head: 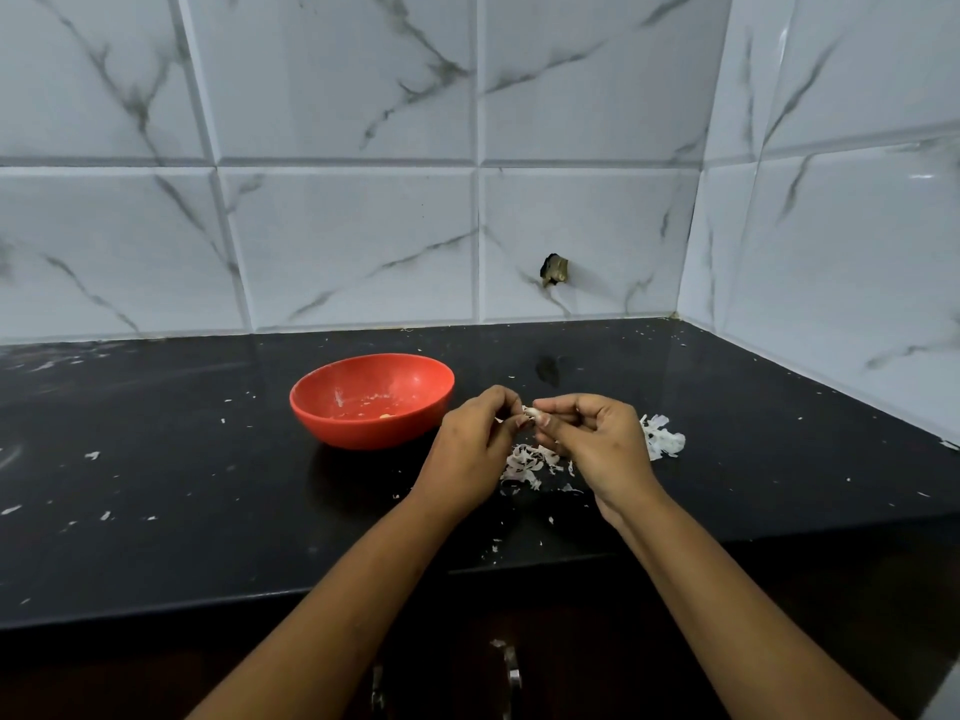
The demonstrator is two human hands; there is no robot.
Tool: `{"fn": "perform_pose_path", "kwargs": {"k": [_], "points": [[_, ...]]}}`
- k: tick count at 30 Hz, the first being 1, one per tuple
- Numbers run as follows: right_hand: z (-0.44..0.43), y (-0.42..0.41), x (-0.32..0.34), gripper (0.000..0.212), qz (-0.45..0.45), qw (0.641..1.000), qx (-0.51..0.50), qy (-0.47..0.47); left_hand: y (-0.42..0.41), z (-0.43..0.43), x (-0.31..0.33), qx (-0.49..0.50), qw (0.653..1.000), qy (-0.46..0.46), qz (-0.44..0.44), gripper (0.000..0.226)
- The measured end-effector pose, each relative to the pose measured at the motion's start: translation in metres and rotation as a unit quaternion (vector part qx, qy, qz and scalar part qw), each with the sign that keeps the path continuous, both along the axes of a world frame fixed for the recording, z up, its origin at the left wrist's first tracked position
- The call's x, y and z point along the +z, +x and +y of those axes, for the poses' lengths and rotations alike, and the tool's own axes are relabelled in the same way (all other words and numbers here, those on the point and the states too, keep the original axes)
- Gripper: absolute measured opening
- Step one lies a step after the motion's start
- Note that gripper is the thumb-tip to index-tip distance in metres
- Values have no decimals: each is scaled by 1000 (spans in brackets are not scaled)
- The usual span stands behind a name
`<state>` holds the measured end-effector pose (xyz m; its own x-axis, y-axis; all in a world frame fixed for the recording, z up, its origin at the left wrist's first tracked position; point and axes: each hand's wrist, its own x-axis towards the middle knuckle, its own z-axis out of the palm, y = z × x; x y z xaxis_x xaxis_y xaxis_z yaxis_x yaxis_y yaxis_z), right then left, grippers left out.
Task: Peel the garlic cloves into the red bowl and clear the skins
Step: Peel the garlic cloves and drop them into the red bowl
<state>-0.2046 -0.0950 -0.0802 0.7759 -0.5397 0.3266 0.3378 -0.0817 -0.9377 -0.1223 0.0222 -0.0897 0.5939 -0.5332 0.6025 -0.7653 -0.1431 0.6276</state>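
The red bowl (pixel 363 433) stands upright just left of the frame's centre, round and shallow. Its inside is smeared, with a few pale bits and one small yellowish piece at the bottom. The garlic clove (pixel 531 414), small and whitish with loose skin on it, is held up just right of the bowl, pinched between the left hand (pixel 470 449) and the right hand (pixel 597 439). White papery skins (pixel 532 462) lie heaped below the hands, with a second heap (pixel 662 439) further right.
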Motion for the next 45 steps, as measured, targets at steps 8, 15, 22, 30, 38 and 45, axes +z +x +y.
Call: {"fn": "perform_pose_path", "kwargs": {"k": [8, 15, 22, 30, 38, 45], "points": [[-1, -4, 2, 15, -20, 997, 46, 57, 1, 1, 4, 1, 995, -83, 60, 20], [0, -4, 2, 25, -7, 997, 68, 25, 3, 2, 5, -11, 992, -101, 72, 21], [1, -3, 0, 21, 3, 998, 49, -29, 5, 3, 5, 11, 996, -79, 48, 22], [1, -3, 0, 17, 15, 998, 45, -31, 5, 6, 6, -18, 997, -32, 62, 14], [0, -3, -2, 16, 27, 997, 37, -69, 3, 10, 8, -12, 999, -1, 42, 8], [3, -4, -3, 22, 43, 984, -14, -173, 9, 12, 3, -72, 991, 44, 105, 8]]}}
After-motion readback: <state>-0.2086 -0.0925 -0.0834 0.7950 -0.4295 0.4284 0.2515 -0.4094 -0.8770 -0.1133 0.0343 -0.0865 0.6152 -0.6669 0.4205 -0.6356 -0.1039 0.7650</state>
